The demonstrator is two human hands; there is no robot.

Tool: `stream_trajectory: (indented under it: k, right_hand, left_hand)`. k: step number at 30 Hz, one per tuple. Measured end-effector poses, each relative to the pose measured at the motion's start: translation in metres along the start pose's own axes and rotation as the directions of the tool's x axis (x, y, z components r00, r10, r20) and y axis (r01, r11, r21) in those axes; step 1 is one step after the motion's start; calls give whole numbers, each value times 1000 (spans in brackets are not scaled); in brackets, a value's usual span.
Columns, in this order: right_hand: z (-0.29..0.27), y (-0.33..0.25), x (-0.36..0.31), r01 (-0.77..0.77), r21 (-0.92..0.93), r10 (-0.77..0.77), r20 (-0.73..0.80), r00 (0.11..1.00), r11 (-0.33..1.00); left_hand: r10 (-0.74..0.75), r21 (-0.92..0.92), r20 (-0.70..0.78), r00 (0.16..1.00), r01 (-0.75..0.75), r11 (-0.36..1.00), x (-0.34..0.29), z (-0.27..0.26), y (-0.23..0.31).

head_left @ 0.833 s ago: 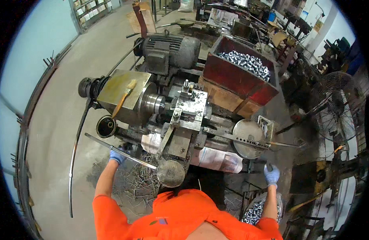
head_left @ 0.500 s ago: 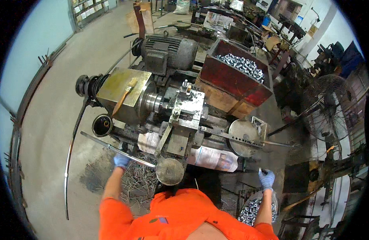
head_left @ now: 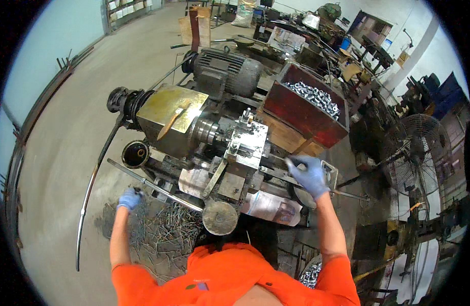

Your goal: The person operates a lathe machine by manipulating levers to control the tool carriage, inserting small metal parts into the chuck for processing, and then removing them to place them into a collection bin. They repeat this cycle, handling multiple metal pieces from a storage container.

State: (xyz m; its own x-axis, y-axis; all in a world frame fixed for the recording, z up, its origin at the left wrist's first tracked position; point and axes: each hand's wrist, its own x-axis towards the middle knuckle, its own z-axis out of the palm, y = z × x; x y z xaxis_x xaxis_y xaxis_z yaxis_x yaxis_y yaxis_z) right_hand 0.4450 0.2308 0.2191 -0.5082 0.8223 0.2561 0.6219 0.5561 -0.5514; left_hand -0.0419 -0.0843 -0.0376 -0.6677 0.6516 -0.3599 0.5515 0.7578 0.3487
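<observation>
I stand at a small metal lathe with blue gloves on both hands. My left hand hangs low at the left, just below the long steel lever bar and above a heap of metal offcuts on the floor. Its fingers are curled; whether they hold anything is unclear. My right hand rests on the round handwheel at the lathe's right end, fingers wrapped over its upper rim. A second round wheel faces me at the front.
A red bin full of shiny metal parts sits behind the lathe, beside a grey motor. A pedestal fan stands at the right. A curved rod leans at the left over concrete floor.
My right hand has come up and leftward from low at the right onto the handwheel. My left hand has dropped off the lever bar and shifted slightly left.
</observation>
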Motion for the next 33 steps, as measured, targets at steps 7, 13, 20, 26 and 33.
stream_trajectory:
  k: [7,13,20,26,33]
  right_hand:
    - [85,-98,99,106,-72,-78,318,945,992]
    - [139,-85,128,13,32,-25,402,915,999]
    - [133,-85,122,-126,274,12,383,923,954]
    - [125,-111,102,432,-211,-327,398,857,877]
    - [144,-113,102,498,-359,-286,503,816,790]
  left_hand:
    - [95,-42,-709,699,-176,983,-76,-156,-28]
    - [-32,41,-734,678,92,995,-91,-143,-91]
    - [-163,139,-679,716,344,929,-82,-127,-85]
    - [-198,92,-643,740,331,939,-83,-137,-76]
    - [-338,-27,-591,732,401,916,-152,-91,46]
